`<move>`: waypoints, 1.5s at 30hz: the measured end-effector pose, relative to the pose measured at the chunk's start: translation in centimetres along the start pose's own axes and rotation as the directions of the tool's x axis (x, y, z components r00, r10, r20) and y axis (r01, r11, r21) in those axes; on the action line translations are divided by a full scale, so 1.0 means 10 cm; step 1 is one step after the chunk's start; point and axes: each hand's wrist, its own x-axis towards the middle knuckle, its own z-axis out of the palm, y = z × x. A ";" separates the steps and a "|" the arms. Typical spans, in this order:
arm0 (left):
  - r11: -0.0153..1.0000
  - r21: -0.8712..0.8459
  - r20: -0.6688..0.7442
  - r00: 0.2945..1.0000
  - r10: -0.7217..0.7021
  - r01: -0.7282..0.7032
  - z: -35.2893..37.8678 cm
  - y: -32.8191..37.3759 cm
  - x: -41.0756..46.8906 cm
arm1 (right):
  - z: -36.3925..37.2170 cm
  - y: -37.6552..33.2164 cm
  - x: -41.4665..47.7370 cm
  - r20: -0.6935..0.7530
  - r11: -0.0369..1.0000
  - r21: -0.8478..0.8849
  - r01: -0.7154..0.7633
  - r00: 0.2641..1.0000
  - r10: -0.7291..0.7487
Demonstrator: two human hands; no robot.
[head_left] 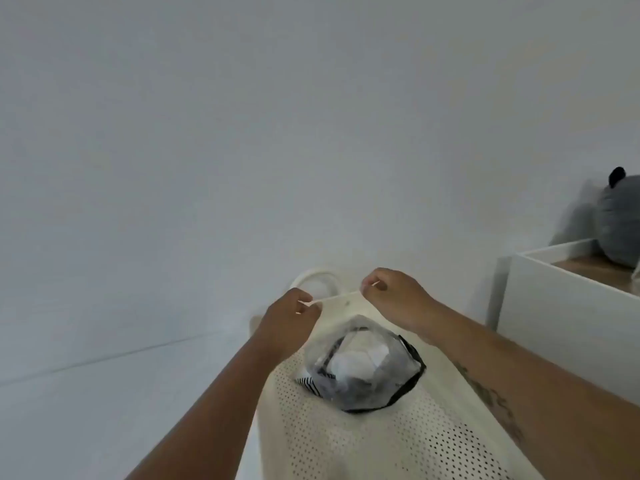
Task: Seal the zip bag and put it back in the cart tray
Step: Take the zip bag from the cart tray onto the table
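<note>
A clear zip bag (360, 372) with white and black-striped contents hangs over the cream perforated cart tray (346, 441). Its zip strip stretches taut between my two hands. My left hand (291, 320) pinches the strip's left end. My right hand (391, 292) pinches the right end, slightly higher and farther away. The bag's bulging lower part sits just above or on the tray floor; I cannot tell whether it touches.
A white cabinet (554, 320) with a wooden top stands at the right, and a grey plush toy (620, 220) sits on it. The cart's rounded handle (315, 278) shows beyond my hands. A plain white wall fills the background.
</note>
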 end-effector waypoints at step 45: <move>0.996 -0.089 -0.588 0.808 -0.043 -0.011 -1.65 -1.45 -1.97 | 2.44 -1.06 -1.48 -0.261 0.897 0.341 0.281 0.945 -0.197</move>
